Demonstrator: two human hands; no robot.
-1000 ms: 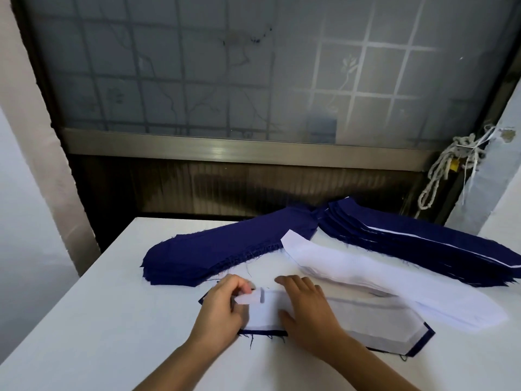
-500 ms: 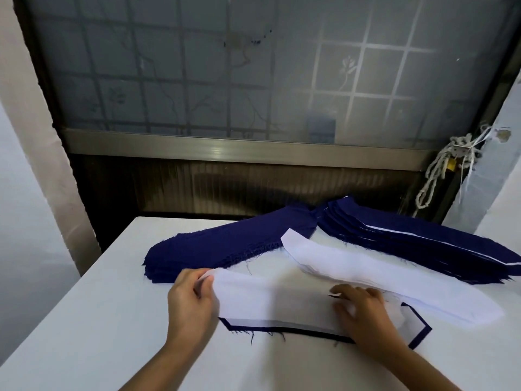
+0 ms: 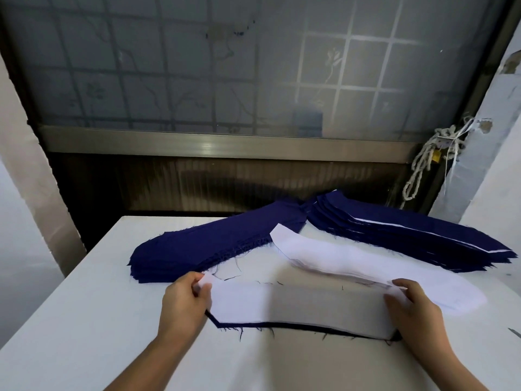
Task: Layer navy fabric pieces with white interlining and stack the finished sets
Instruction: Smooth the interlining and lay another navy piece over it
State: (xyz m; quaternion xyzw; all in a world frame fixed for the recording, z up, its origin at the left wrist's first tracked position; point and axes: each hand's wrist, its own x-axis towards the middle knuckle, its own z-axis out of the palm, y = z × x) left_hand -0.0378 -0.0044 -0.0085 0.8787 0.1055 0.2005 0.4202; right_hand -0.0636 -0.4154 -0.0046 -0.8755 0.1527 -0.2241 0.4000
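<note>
A white interlining piece (image 3: 298,304) lies spread over a navy fabric piece (image 3: 282,326), whose dark edge shows along the front. My left hand (image 3: 183,301) pinches the interlining's left end. My right hand (image 3: 411,309) holds its right end, fingers curled on the edge. Behind lie a pile of plain navy pieces (image 3: 214,241) at the left, a loose pile of white interlining (image 3: 332,259) in the middle, and a stack of layered navy-and-white sets (image 3: 417,235) at the right.
Everything rests on a white table (image 3: 84,320) whose far edge meets a dark wall under a frosted window (image 3: 225,66). A knotted white cord (image 3: 431,162) hangs at the right. Loose navy threads lie around the piece.
My hands have moved apart, the left slightly left and the right far to the right, drawing the interlining out flat along the navy piece.
</note>
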